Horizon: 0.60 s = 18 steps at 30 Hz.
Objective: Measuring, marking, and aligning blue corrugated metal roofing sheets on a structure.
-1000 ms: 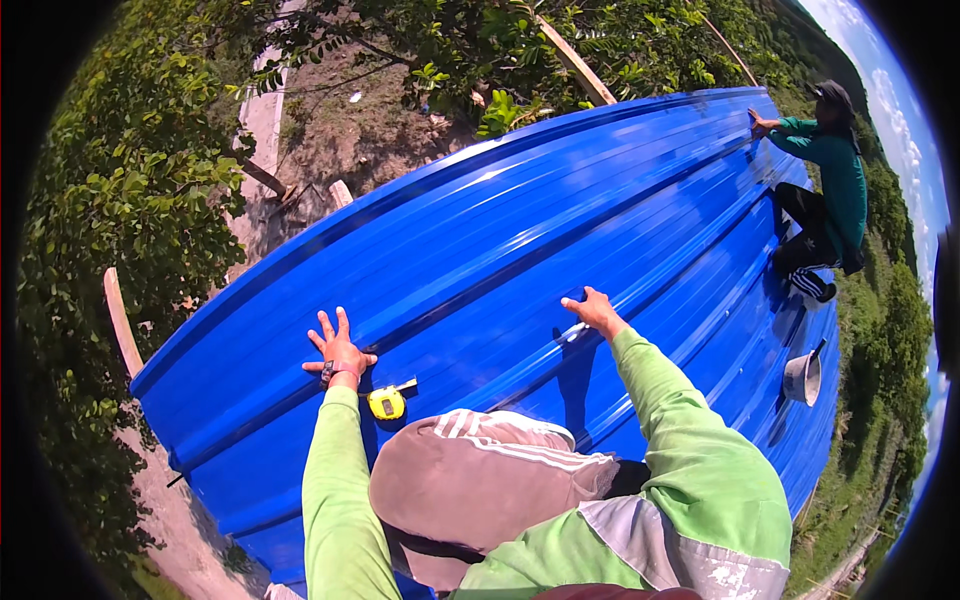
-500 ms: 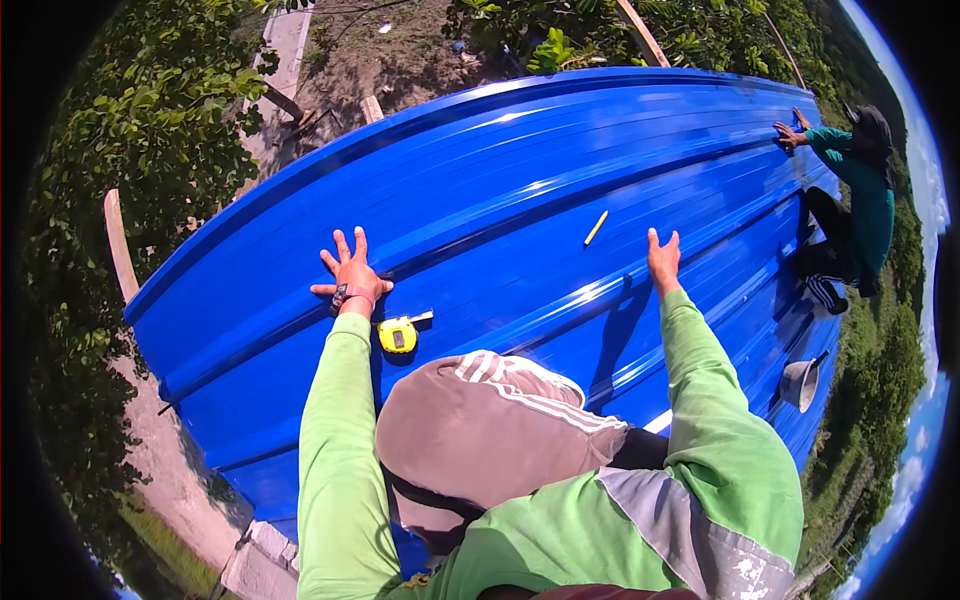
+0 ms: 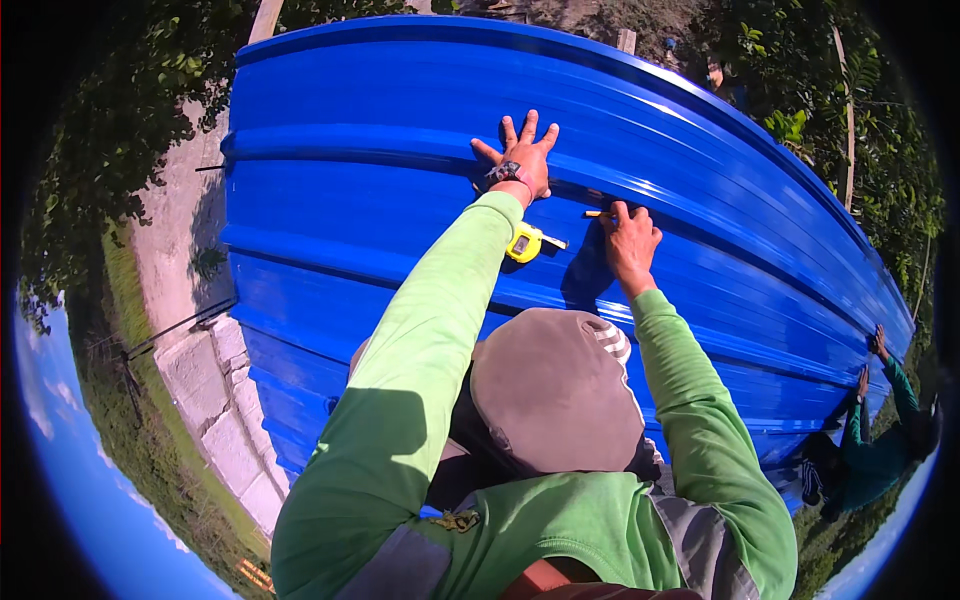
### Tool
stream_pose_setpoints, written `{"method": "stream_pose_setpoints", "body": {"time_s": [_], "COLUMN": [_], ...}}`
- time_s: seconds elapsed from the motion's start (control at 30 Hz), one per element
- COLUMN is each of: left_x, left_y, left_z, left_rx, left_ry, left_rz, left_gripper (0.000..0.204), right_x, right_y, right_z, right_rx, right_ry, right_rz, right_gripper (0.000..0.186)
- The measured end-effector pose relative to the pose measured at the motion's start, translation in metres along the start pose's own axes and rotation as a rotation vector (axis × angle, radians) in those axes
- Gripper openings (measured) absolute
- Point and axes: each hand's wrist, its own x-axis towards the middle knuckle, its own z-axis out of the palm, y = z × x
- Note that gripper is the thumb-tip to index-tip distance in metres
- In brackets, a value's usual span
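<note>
My left hand (image 3: pixel 524 163) lies flat on a blue ribbed metal roofing sheet (image 3: pixel 350 200), fingers spread, against a raised rib. Just below its wrist sits a yellow tape measure (image 3: pixel 523 243) with a short length of blade sticking out to the right. To the right, my right hand (image 3: pixel 632 248) is closed at the sheet's surface. From its fingertips a thin yellow pencil (image 3: pixel 595 213) points left; the rest of the pencil is hidden by the fingers.
At the far right a co-worker (image 3: pixel 880 450) in a teal sleeve rests both hands on the sheet. Concrete blocks (image 3: pixel 215 400) line the lower left edge, near a thin dark rod (image 3: pixel 180 330). Wooden posts (image 3: pixel 848 120) and foliage stand beyond the sheet's far edge.
My view has swung left, so the sheet and co-worker appear turned. My right hand, open before, has closed on the pencil that lay on the sheet. My left hand remains spread near the tape measure.
</note>
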Motion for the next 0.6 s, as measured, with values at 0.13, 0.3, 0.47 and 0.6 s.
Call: {"method": "stream_pose_setpoints", "body": {"time_s": [0.13,0.3,0.47,0.6], "left_x": [-0.002,-0.025,-0.104,-0.113], "left_y": [-0.017,-0.029,-0.042,-0.065], "left_z": [0.006,0.035,0.095,0.120], "left_rx": [-0.099,-0.138,-0.050,-0.241], "left_ry": [0.083,0.159,0.114,0.242], "left_rz": [0.131,0.374,0.386,0.328], "left_gripper": [0.074,0.063,0.073,0.063], "right_x": [-0.004,-0.011,0.031,0.139], "right_y": [0.000,0.016,0.056,-0.003], "right_z": [-0.015,-0.022,-0.030,-0.067], "right_rx": [0.020,0.438,0.643,0.494], "right_ry": [-0.092,-0.297,-0.180,-0.016], "right_rz": [-0.037,0.150,0.008,-0.120], "right_gripper": [0.021,0.019,0.019,0.025]}}
